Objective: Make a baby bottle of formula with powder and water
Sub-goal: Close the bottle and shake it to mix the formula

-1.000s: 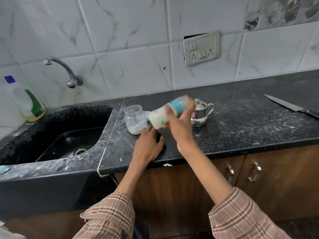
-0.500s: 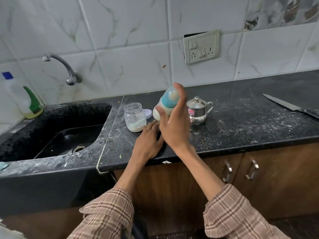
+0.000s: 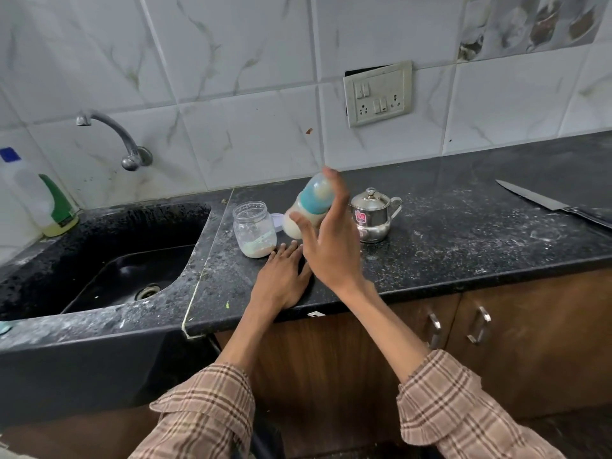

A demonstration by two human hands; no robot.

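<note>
My right hand (image 3: 331, 246) grips a baby bottle (image 3: 309, 207) above the counter; the bottle has a teal collar and cap and milky white liquid inside, and it tilts with its cap up and to the right. My left hand (image 3: 281, 276) rests flat on the black counter (image 3: 447, 240), fingers straight, just in front of a clear glass jar (image 3: 254, 228) with a little pale powder at its bottom. A small white lid (image 3: 277, 221) lies behind the jar. A small lidded steel jug (image 3: 372, 215) stands right of the bottle.
A black sink (image 3: 109, 260) with a wall tap (image 3: 112, 134) lies to the left. A dish-soap bottle (image 3: 39, 197) stands at its far left. A large knife (image 3: 556, 205) lies on the counter at the right. Wooden cupboard doors (image 3: 496, 326) run below.
My right hand has swung the bottle from lying nearly sideways to a more upright tilt, cap up. My left hand has stayed flat on the counter.
</note>
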